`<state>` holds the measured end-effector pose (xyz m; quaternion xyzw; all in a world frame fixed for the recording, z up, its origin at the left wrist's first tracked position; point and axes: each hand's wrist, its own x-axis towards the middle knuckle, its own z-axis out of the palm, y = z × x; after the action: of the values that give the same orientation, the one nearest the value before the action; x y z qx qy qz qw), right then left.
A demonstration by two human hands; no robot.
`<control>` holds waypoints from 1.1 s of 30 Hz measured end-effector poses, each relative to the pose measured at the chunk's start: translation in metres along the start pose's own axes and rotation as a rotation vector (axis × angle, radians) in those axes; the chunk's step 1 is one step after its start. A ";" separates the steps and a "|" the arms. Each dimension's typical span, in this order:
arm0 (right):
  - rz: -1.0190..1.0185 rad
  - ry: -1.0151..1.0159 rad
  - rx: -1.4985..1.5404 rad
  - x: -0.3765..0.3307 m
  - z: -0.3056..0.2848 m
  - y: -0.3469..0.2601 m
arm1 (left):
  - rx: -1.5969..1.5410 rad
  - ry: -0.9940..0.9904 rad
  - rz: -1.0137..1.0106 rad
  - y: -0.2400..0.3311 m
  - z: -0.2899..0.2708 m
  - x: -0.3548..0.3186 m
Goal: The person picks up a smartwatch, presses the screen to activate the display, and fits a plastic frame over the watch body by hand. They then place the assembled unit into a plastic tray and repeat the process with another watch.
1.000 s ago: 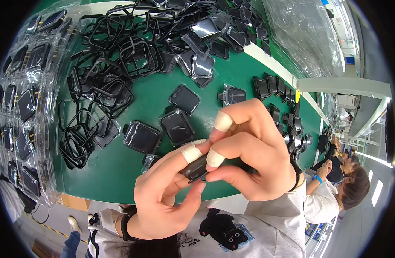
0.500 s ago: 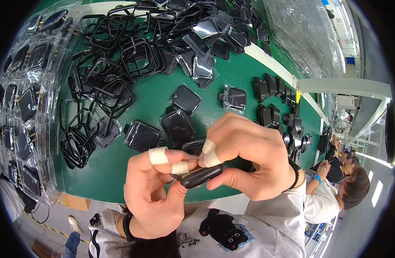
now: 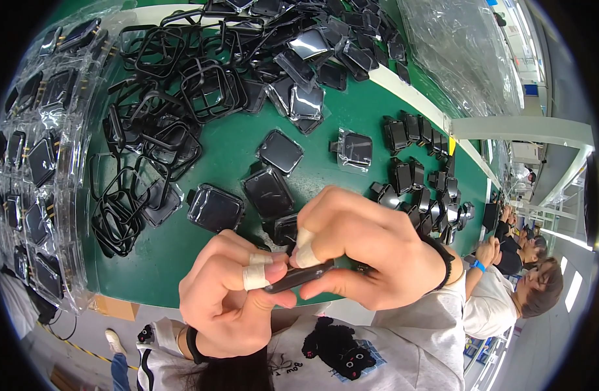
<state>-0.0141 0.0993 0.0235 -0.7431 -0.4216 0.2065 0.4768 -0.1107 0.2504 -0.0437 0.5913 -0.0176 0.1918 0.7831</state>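
Note:
Between my hands is a black smartwatch case (image 3: pixel 300 278) with rounded edges, seen nearly edge-on just inside the table's near edge. My left hand (image 3: pixel 228 296) pinches its left end between thumb and taped fingers. At the other end, my right hand (image 3: pixel 371 251) grips it with the thumb below and a taped index finger on top. The fingers hide most of its upper face. Beyond my hands lie several black watch cases in clear film, among them one at the left (image 3: pixel 216 207), one in the middle (image 3: pixel 268 192) and one farther right (image 3: pixel 356 150).
Loose black frames (image 3: pixel 175 137) heap up at the left, and film-covered black pieces (image 3: pixel 309 101) pile at the back. Small black parts (image 3: pixel 397 135) stand in rows at right. Clear trays (image 3: pixel 42 159) line the left edge; plastic sheeting (image 3: pixel 456 58) lies far right. Co-workers (image 3: pixel 491 300) sit at right.
Both hands have shifted slightly left, and the case has turned so that less of its side shows. The left fingers have closed in nearer the right index finger. More parts show beyond my right hand.

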 end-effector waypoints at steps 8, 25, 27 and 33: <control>0.141 0.023 0.074 -0.007 -0.005 -0.003 | 0.011 -0.016 -0.073 0.005 0.010 0.002; 0.052 -0.160 -0.312 -0.020 -0.005 -0.016 | 0.157 -0.130 0.098 0.008 0.019 -0.009; 0.076 -0.163 -0.317 -0.023 -0.011 -0.017 | 0.371 -0.253 0.190 0.008 0.022 -0.008; 0.282 -0.069 -0.540 -0.030 -0.044 -0.005 | 0.611 -0.237 0.372 -0.001 0.048 -0.010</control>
<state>-0.0017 0.0517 0.0454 -0.8866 -0.3701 0.1763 0.2141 -0.1105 0.2027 -0.0330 0.8024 -0.1572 0.2572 0.5150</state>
